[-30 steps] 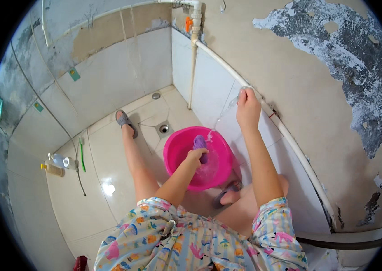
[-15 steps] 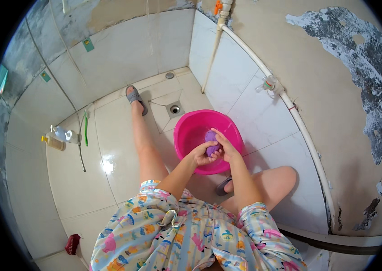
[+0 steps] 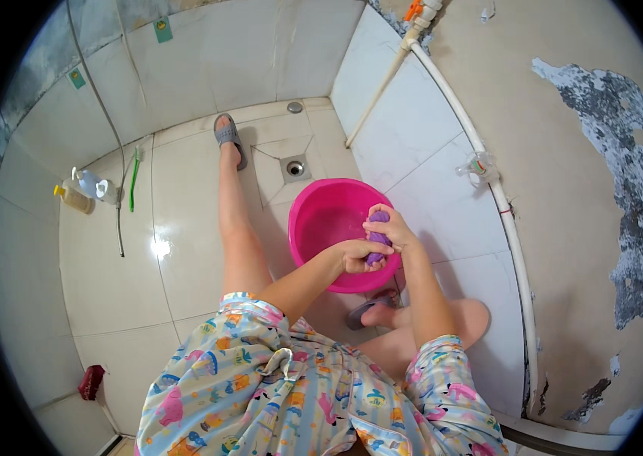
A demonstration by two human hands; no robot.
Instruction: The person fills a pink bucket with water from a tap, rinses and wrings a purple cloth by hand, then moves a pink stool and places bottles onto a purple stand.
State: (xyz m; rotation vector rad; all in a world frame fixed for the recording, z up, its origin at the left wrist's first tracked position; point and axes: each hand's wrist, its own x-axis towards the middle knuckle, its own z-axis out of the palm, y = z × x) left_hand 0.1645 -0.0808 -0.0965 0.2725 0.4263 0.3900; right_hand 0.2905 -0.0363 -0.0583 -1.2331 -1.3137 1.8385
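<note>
A bunched purple cloth (image 3: 378,238) is squeezed between my two hands over the right side of a pink basin (image 3: 308,220). The fingers of my left hand (image 3: 357,255) wrap round its lower end. Higher up, my right hand (image 3: 390,226) is closed round the upper end. The cloth looks twisted, and my fingers hide much of it. The basin stands on the tiled floor between my legs; a little water seems to lie in it, though I cannot tell how much.
A floor drain (image 3: 295,168) lies just beyond the basin. Bottles (image 3: 76,199), a green brush (image 3: 134,180) and a hanging hose (image 3: 120,228) are at the left. A tap (image 3: 478,169) juts from the white wall pipe (image 3: 510,235) at the right. My slippered foot (image 3: 228,135) is ahead.
Both hands have moved slightly right with the purple cloth. My right hand has closed round its upper end, where its fingers were straighter before. The view has shifted a little.
</note>
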